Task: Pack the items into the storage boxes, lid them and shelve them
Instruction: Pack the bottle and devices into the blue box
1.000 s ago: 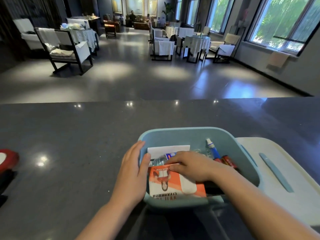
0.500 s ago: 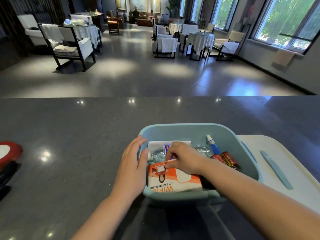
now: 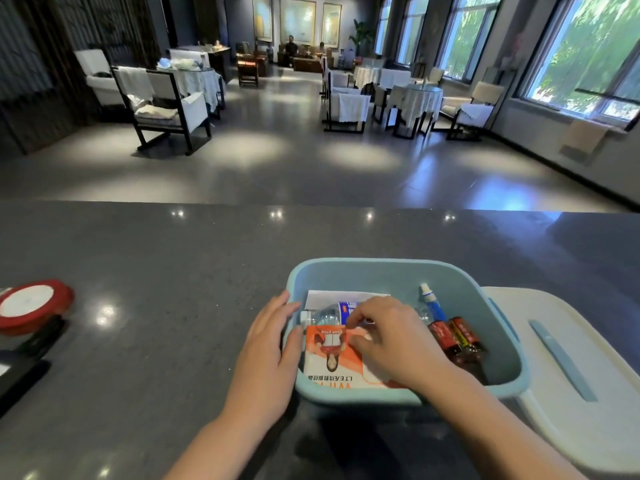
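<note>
Blue box (image 3: 398, 271) on dark glossy counter (image 3: 156, 271); dining room beyond.

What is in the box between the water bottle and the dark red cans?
A blue tube with a white cap stands between the water bottle and the dark red cans in the box, seen in the head view.

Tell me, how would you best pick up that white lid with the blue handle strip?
Judging by its pose, grip the flat white lid by its near edge, coming from the right side. It lies flat on the dark counter beside the light blue box, and its blue strip looks too low to pinch.
</note>
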Tool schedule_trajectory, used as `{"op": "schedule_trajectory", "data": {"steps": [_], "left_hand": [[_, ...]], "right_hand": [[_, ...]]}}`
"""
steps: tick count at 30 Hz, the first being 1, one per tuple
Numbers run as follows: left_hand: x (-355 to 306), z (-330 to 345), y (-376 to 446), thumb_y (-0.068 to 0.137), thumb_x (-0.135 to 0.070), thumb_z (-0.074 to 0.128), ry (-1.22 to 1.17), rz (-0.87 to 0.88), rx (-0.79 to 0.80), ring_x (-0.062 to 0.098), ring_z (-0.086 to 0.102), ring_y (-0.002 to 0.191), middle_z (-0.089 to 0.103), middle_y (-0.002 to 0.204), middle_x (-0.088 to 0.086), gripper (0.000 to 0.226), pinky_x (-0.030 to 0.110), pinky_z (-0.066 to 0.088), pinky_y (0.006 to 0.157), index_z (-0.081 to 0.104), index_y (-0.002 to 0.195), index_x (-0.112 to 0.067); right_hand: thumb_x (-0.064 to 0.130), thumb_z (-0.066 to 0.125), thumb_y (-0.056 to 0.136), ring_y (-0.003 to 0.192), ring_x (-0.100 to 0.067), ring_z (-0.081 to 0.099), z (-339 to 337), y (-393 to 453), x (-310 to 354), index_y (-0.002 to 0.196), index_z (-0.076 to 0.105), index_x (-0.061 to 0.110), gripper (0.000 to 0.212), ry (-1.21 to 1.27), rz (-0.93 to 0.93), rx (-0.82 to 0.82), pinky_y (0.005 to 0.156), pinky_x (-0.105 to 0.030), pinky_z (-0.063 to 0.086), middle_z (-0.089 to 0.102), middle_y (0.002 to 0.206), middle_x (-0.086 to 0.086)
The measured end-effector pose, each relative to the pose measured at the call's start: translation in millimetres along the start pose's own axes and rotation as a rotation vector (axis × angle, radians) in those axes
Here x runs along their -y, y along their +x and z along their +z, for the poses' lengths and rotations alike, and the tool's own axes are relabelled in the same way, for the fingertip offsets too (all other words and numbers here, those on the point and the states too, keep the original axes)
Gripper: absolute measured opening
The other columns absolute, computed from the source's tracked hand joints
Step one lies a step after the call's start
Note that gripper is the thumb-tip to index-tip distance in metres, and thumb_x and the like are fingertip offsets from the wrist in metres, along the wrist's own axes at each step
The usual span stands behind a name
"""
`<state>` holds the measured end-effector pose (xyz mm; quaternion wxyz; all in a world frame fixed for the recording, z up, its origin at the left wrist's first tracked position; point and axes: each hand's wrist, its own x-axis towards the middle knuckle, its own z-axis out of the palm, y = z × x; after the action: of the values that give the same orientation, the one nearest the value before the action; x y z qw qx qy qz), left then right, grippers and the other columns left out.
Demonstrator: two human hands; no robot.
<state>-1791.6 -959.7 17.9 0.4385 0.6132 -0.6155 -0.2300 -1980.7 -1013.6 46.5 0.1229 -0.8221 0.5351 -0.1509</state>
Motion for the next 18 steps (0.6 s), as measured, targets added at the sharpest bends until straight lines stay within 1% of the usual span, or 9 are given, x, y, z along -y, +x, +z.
{"op": "schedule_trajectory", "data": {"steps": [3, 6, 7, 8, 10, 12, 15, 17, 18], "left_hand": [[5, -6, -5, 0.092, -0.027, 0.054, 0.009, 0.020, -0.058, -0.007, 0.035, 0.128, 0.044, 0.134, -0.024, 0.030, 0.020, 0.028, 0.108, 0.056, 0.121, -0.034], [14, -23, -13, 0.091, -0.027, 0.056, 0.021, -0.039, -0.155, -0.005, 0.041, 0.124, 0.051, 0.129, -0.021, 0.029, 0.009, 0.027, 0.102, 0.058, 0.120, -0.034], [18, -31, -16, 0.092, -0.028, 0.056, 0.036, -0.069, -0.196, -0.004, 0.043, 0.123, 0.052, 0.127, -0.020, 0.028, 0.006, 0.027, 0.101, 0.058, 0.119, -0.035], [22, -41, -21, 0.092, -0.029, 0.055, 0.055, -0.097, -0.240, -0.002, 0.045, 0.122, 0.054, 0.125, -0.018, 0.027, 0.007, 0.028, 0.100, 0.059, 0.118, -0.034], [32, -65, -31, 0.087, -0.032, 0.052, 0.090, -0.146, -0.331, 0.002, 0.049, 0.118, 0.056, 0.121, -0.016, 0.030, 0.017, 0.034, 0.102, 0.060, 0.116, -0.031], [45, -92, -45, 0.083, -0.030, 0.052, 0.139, -0.202, -0.419, 0.004, 0.051, 0.114, 0.058, 0.118, -0.014, 0.032, 0.028, 0.038, 0.102, 0.062, 0.114, -0.028], [69, -135, -69, 0.085, -0.020, 0.058, 0.230, -0.290, -0.502, 0.013, 0.055, 0.109, 0.058, 0.117, -0.011, 0.028, 0.037, 0.042, 0.098, 0.062, 0.112, -0.024], [86, -163, -83, 0.085, -0.015, 0.061, 0.282, -0.360, -0.516, 0.020, 0.057, 0.107, 0.057, 0.119, -0.010, 0.030, 0.039, 0.043, 0.097, 0.061, 0.114, -0.024], [94, -176, -88, 0.084, -0.014, 0.062, 0.301, -0.386, -0.523, 0.019, 0.056, 0.109, 0.058, 0.119, -0.010, 0.031, 0.039, 0.042, 0.098, 0.061, 0.114, -0.024]], "right_hand": [[0.033, 0.063, 0.084, 0.106, -0.008, 0.051, -2, 0, 14, 0.102, 0.065, 0.033, 0.018, 0.016, -0.049, -0.049, 0.094, -0.029, 0.040, 0.062, 0.107, 0.015], [0.025, 0.065, 0.080, 0.099, -0.005, 0.053, 2, 6, 39, 0.097, 0.066, 0.032, 0.018, 0.130, -0.159, -0.123, 0.090, -0.028, 0.043, 0.063, 0.099, 0.017], [0.023, 0.065, 0.079, 0.097, -0.003, 0.053, 4, 9, 51, 0.097, 0.066, 0.031, 0.019, 0.183, -0.203, -0.140, 0.089, -0.024, 0.042, 0.062, 0.097, 0.018], [0.023, 0.064, 0.079, 0.096, -0.001, 0.052, 7, 13, 65, 0.096, 0.065, 0.032, 0.019, 0.231, -0.253, -0.148, 0.087, -0.020, 0.039, 0.061, 0.095, 0.019], [0.026, 0.062, 0.078, 0.093, 0.001, 0.052, 16, 21, 98, 0.096, 0.065, 0.029, 0.019, 0.283, -0.376, -0.130, 0.085, -0.015, 0.036, 0.061, 0.094, 0.018], [0.030, 0.059, 0.077, 0.093, -0.002, 0.053, 34, 30, 131, 0.097, 0.066, 0.028, 0.021, 0.285, -0.484, -0.061, 0.086, -0.018, 0.038, 0.062, 0.095, 0.015], [0.030, 0.061, 0.078, 0.094, -0.003, 0.053, 72, 35, 174, 0.098, 0.065, 0.030, 0.021, 0.309, -0.516, 0.029, 0.085, -0.023, 0.042, 0.061, 0.097, 0.018], [0.026, 0.066, 0.081, 0.095, 0.001, 0.051, 95, 34, 198, 0.100, 0.065, 0.031, 0.020, 0.318, -0.518, 0.095, 0.085, -0.020, 0.042, 0.059, 0.098, 0.020], [0.025, 0.067, 0.082, 0.096, 0.004, 0.050, 104, 34, 210, 0.101, 0.065, 0.031, 0.020, 0.317, -0.516, 0.137, 0.085, -0.016, 0.040, 0.058, 0.099, 0.021]]}}
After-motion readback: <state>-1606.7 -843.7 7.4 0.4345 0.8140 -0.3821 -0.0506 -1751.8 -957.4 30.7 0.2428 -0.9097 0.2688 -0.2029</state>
